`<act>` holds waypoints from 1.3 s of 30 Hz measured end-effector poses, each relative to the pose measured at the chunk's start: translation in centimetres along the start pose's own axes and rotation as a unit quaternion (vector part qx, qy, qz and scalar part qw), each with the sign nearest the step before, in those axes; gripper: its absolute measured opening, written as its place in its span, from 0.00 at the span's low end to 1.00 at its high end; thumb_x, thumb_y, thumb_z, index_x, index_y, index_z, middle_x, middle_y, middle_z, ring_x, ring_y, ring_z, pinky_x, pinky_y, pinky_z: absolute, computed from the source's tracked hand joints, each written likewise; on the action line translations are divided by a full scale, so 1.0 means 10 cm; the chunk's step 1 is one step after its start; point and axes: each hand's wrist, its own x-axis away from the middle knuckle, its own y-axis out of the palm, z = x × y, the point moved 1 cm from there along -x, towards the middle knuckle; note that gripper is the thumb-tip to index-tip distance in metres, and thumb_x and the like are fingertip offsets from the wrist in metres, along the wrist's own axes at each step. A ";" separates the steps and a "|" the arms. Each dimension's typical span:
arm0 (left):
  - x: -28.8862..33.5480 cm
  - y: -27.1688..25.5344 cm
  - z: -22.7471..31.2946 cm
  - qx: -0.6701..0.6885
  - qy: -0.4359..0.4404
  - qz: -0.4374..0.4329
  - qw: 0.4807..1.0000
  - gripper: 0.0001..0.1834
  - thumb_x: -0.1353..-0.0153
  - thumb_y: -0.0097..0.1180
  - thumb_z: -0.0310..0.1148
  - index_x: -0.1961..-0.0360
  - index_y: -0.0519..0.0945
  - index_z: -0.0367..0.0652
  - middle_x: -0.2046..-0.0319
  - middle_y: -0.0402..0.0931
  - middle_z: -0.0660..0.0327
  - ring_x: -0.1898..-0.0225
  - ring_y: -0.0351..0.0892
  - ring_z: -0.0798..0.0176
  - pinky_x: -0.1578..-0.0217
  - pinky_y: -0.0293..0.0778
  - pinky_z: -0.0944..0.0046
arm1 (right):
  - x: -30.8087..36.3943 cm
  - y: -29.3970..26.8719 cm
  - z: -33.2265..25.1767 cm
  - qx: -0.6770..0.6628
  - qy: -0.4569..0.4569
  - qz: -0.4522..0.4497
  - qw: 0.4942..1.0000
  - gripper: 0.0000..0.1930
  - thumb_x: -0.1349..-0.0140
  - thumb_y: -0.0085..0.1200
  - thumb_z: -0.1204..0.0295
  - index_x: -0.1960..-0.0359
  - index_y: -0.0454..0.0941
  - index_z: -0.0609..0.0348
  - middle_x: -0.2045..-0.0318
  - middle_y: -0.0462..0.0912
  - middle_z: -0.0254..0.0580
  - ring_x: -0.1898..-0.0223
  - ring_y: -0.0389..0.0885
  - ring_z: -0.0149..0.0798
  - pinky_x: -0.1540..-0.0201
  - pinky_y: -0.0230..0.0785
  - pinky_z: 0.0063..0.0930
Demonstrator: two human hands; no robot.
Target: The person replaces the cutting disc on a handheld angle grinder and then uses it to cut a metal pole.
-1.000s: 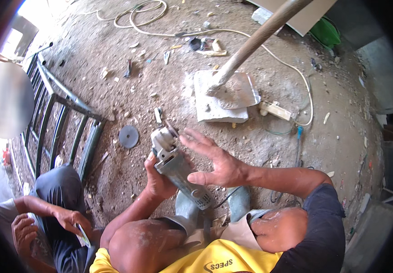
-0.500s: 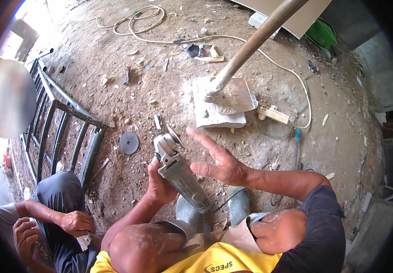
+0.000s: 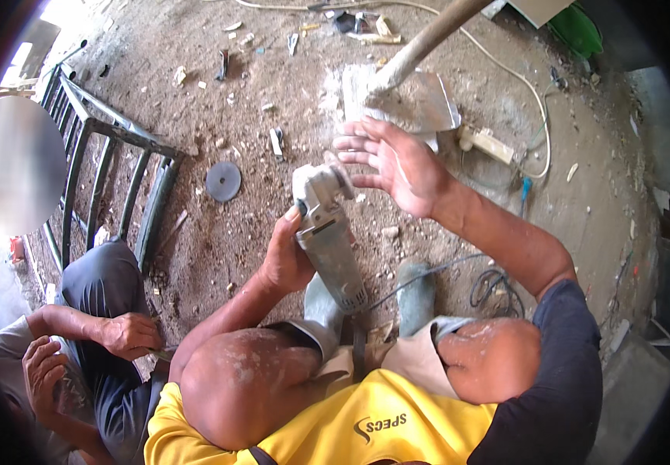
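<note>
My left hand [image 3: 284,260] is wrapped around the body of an angle grinder [image 3: 328,252], which tilts with its head away from me. A small disc [image 3: 342,180] on the grinder's head looks blurred. Just to the right of that disc, my right hand [image 3: 408,170] holds nothing, its fingers stretched out and apart; whether a fingertip touches the disc I cannot tell. From the grinder's rear end a dark cord [image 3: 435,269] runs off to the right. A loose dark round disc [image 3: 223,181] lies on the dirt left of the grinder.
A dark metal frame with bars [image 3: 122,186] lies at the left, beside a seated person's hand [image 3: 129,335]. Ahead, a wooden pole [image 3: 420,50] rises from a pale slab [image 3: 439,101]. A white extension socket [image 3: 490,145] and cable lie to its right. Scraps litter the dirt.
My right hand has moved forward and its fingers have spread. The grinder, still in my left hand, has turned more upright. The whole view has shifted a little.
</note>
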 end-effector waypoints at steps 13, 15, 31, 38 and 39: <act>0.00 -0.07 -0.18 -0.084 -0.018 -0.029 0.996 0.44 0.45 0.56 0.64 0.37 0.66 0.41 0.49 0.75 0.53 0.50 0.78 0.52 0.45 0.73 0.46 | -0.14 0.23 0.39 -0.033 0.046 0.005 0.998 0.26 0.30 0.45 0.50 0.58 0.78 0.66 0.66 0.83 0.45 0.66 0.82 0.34 0.58 0.75 0.29; 0.00 -0.08 -0.15 -0.087 -0.028 -0.038 0.995 0.44 0.45 0.57 0.63 0.37 0.66 0.41 0.49 0.75 0.53 0.50 0.78 0.52 0.45 0.73 0.46 | -0.12 0.24 0.40 0.001 0.033 0.003 0.999 0.27 0.30 0.44 0.49 0.61 0.80 0.66 0.69 0.83 0.42 0.68 0.81 0.32 0.61 0.73 0.27; -0.04 -0.08 0.12 -0.166 -0.040 -0.031 0.985 0.41 0.47 0.63 0.50 0.39 0.67 0.32 0.51 0.76 0.52 0.50 0.78 0.54 0.46 0.75 0.50 | -0.16 0.22 0.45 0.248 -0.117 0.081 0.958 0.30 0.28 0.39 0.52 0.69 0.85 0.66 0.77 0.83 0.43 0.73 0.78 0.34 0.61 0.71 0.32; -0.05 -0.01 0.02 -0.162 0.042 0.002 0.986 0.33 0.42 0.61 0.47 0.41 0.70 0.37 0.53 0.75 0.59 0.54 0.74 0.66 0.50 0.72 0.61 | -0.24 0.24 0.45 0.159 -0.112 0.053 0.980 0.30 0.25 0.35 0.55 0.71 0.83 0.68 0.75 0.84 0.41 0.72 0.79 0.32 0.61 0.72 0.27; -0.06 0.01 0.03 -0.131 0.037 0.003 0.991 0.33 0.42 0.60 0.50 0.42 0.71 0.37 0.54 0.76 0.59 0.55 0.75 0.65 0.51 0.72 0.60 | -0.23 0.23 0.42 0.207 -0.145 0.054 0.966 0.29 0.25 0.36 0.55 0.69 0.83 0.69 0.73 0.83 0.42 0.70 0.79 0.32 0.60 0.71 0.28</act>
